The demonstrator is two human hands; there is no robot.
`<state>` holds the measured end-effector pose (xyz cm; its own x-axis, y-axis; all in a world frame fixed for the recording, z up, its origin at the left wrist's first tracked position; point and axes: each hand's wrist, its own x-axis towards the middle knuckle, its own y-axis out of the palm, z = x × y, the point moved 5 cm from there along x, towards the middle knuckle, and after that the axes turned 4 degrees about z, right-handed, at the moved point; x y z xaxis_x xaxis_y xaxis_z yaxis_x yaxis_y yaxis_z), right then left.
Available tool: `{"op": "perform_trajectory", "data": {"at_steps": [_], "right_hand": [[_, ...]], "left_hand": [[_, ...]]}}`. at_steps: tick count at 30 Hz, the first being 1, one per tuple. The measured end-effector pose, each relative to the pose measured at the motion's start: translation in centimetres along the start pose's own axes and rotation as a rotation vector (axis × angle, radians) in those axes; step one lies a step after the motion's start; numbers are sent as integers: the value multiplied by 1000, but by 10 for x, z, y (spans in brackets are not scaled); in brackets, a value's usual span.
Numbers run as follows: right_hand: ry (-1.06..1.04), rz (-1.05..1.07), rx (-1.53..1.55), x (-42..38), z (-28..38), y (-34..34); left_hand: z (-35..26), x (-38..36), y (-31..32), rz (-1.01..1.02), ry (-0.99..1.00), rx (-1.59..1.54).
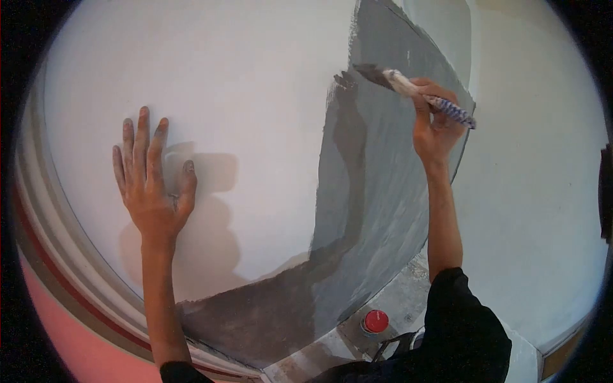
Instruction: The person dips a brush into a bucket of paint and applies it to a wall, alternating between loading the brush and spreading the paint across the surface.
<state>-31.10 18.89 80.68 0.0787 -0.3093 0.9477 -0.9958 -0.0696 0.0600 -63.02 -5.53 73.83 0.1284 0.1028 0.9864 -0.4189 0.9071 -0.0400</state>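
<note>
My right hand grips a paintbrush by its handle, which is wrapped in a blue-and-white pattern. The brush's dark bristles point left, at the edge of a grey painted band on the white wall. That band runs down the wall's right side and curves left along the bottom, with ragged brush marks along its inner border. On the left, my left hand is spread with fingers apart against the white part of the wall. Grey smudges mark its fingertips.
A container with a red lid stands on the stained floor below the wall. To the right is a pale adjoining wall. Moulded trim curves along the left edge, beside a pink surface.
</note>
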Motion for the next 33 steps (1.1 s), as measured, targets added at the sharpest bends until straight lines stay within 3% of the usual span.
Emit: {"op": "perform_trajectory", "data": {"at_steps": [3,6,9,12,15,21,24,27,30,33], "right_hand": [[23,176,-140,-5,-10,8],[-32,-35,57,1,-1,1],[105,260,-116,10,-4,21],[45,88,11,8,4,8],[82,269,-100,1,2,14],[33,55,20,-9,-5,-6],[88,313,-110,-3,-5,6],[-14,49,130,1,8,4],[136,388,-62,9,5,28],[30,186,145,18,17,17]], "left_hand": [[-1,0,1,-11,12,20],[0,0,-1,16,-7,8],[-1,4,1,-2,-1,20],[0,3,2,12,1,31],[-1,3,0,10,5,34],[-2,2,-1,24,-11,6],[-3,3,-1,22,-18,-5],[-3,1,-2,38,-18,-3],[-3,3,-1,32,-17,-2],[-1,1,-2,31,-10,-1]]}}
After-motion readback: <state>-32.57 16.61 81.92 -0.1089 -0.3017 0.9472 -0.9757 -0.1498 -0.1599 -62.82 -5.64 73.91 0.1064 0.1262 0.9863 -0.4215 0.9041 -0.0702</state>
